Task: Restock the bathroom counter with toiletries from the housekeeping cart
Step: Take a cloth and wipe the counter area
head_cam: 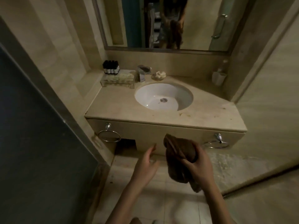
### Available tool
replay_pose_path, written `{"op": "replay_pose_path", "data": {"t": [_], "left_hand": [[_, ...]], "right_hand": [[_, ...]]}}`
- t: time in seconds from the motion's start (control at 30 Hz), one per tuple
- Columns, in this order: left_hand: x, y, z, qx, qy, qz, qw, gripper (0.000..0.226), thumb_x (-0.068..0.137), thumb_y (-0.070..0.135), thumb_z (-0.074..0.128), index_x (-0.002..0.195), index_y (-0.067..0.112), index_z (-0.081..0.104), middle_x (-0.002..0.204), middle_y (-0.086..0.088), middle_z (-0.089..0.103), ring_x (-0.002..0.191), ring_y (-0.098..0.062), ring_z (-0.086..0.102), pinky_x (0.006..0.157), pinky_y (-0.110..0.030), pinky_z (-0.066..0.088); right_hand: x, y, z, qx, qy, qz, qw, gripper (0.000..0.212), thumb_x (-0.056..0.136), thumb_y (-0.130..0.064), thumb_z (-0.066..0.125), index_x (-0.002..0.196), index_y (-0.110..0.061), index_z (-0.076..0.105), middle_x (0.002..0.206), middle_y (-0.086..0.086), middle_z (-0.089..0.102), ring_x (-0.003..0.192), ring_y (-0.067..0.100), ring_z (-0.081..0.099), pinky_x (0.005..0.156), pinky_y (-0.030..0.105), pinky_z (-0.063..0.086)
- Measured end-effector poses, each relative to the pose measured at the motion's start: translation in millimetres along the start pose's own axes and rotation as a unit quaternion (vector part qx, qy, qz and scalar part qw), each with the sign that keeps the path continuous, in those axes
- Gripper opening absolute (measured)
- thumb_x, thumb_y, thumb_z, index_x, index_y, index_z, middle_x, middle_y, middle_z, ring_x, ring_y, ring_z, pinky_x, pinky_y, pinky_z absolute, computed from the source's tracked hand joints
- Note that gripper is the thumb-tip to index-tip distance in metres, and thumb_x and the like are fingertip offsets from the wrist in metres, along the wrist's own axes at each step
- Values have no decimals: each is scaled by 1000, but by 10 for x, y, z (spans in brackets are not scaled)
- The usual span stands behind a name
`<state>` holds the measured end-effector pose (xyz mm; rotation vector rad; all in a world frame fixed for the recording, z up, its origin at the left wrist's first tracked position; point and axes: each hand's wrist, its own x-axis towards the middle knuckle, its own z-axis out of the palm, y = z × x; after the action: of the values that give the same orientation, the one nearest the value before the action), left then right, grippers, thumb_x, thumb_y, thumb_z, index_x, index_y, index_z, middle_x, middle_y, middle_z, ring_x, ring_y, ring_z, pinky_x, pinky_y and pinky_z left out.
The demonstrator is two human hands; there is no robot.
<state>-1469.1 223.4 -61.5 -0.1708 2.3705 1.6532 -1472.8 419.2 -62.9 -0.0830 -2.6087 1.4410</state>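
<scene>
Brown cloth point(178, 156) is bunched in your right grip point(199, 167), held below the table point(113, 109) edge, probably ready for wiping; your left grip point(145, 162) hangs relaxed, empty, beside it.

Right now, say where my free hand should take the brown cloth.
Pinch the upper end of the brown cloth from the left: it sticks up free above the right hand gripping its bunched middle, and the open left hand is beside it.
</scene>
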Motion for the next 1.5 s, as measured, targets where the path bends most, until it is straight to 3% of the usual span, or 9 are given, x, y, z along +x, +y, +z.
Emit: {"op": "replay_pose_path", "data": {"t": [0.23,0.47,0.67,0.87,1.0,1.1,1.23,1.4,1.5], "left_hand": [[703,-334,-347,155,117,-24,981,59,97,24,51,149,29,24,156,7,25,142,-11,26,111,-25,28],[1730,-570,-785,179,146,-25,973,66,97,21,49,152,20,13,160,-3,12,145,-17,18,101,-12,19],[2556,-755,-1104,174,134,-113,969,75,98,24,47,153,24,-3,161,-3,-7,147,-20,11,104,-21,32],[2972,-1054,-1302,217,144,-163,952,74,98,24,43,152,18,-6,156,1,-22,148,-20,-5,116,-26,19],[3121,-1117,-1372,292,173,-135,931,75,85,27,61,148,4,27,157,-15,10,142,-31,27,107,-33,36],[3253,-1094,-1418,280,203,-161,924,60,86,33,40,138,3,47,148,-21,37,136,-33,38,104,-33,36],[3582,-1136,-1573,275,240,-216,906,66,99,44,13,137,4,50,148,-20,38,132,-35,44,110,-45,28],[3997,-1383,-1775,283,283,-296,867,58,92,39,28,144,16,40,147,-16,41,119,-48,51,82,-70,44],[4055,-1427,-1875,318,282,-265,866,61,98,49,13,149,19,28,155,-14,26,139,-39,31,101,-65,36]], "right_hand": [[988,83,637,-71,-8,-50,996,55,70,-22,80,120,-25,59,109,-4,59,97,20,60,79,37,51],[2001,66,1191,-171,-15,-79,982,56,75,-34,77,125,-31,54,115,-2,55,97,23,59,79,40,54],[2843,63,1900,-248,-64,-110,961,66,74,-30,78,131,-27,44,116,8,56,95,30,60,78,45,54],[2856,347,2721,-346,-224,-101,905,60,80,-63,42,134,-37,42,127,9,55,111,35,56,85,50,48],[2987,467,2832,-386,-237,-147,879,56,74,-59,41,126,-38,45,108,11,63,93,38,64,71,52,53],[3126,475,2882,-367,-269,-173,874,54,71,-58,42,122,-39,48,108,9,63,91,37,65,70,52,53],[3545,456,3127,-343,-322,-228,852,49,74,-57,46,120,-43,50,122,4,61,99,33,63,77,49,52],[4267,184,3648,-299,-286,-199,888,50,74,-50,46,121,-34,50,121,7,60,101,34,57,77,47,48],[4740,74,3983,-283,-248,-177,909,53,75,-49,46,124,-27,54,123,9,57,106,34,55,83,48,42]]}}
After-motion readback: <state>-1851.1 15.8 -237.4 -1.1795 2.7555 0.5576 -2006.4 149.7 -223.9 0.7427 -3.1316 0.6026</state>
